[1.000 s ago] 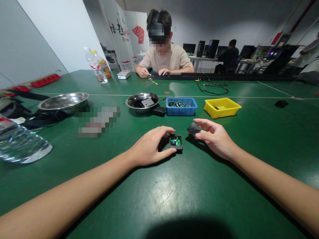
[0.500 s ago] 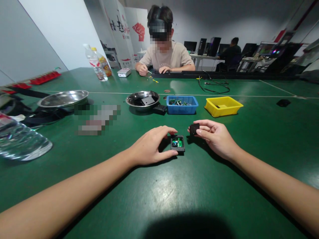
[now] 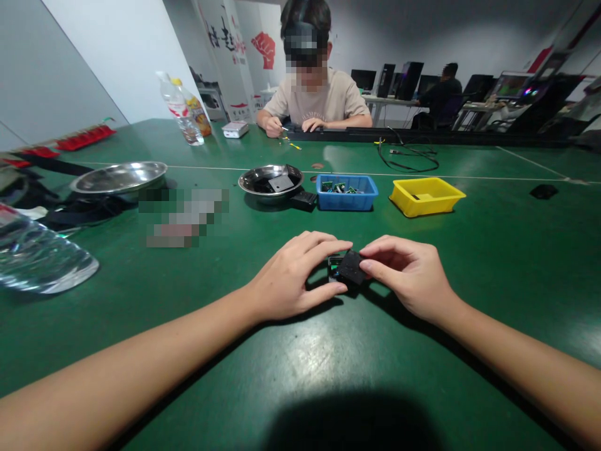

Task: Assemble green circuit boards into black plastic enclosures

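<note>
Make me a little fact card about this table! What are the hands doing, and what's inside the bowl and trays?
Left hand: thumb and finger around a black case
Right hand: holds a black cover partly over it
Metal bowl: black parts, one grey piece
Blue tray: green parts
Yellow tray: one small dark piece
</note>
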Available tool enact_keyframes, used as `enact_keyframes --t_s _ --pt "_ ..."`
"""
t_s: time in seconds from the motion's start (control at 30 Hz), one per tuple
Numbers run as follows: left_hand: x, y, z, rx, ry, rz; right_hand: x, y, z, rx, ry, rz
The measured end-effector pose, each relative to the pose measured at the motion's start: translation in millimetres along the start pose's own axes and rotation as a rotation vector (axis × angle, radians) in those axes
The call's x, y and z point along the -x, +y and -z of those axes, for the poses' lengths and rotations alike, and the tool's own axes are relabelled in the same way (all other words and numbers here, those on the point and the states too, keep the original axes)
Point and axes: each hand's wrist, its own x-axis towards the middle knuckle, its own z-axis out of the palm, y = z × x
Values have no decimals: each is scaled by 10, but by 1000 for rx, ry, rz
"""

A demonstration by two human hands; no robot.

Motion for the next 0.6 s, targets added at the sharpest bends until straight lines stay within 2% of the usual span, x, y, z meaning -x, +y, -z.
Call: enact_keyframes --t_s 0.3,0.5,0.6 --pt "-3 15 -4 -19 61 -55 24 27 -11 80 -33 141" --pt "-11 -5 -1 -33 132 -46 1 24 59 379 -95 457" --pt "-11 -7 -4 -30 127 -32 -4 12 77 478 -108 558"
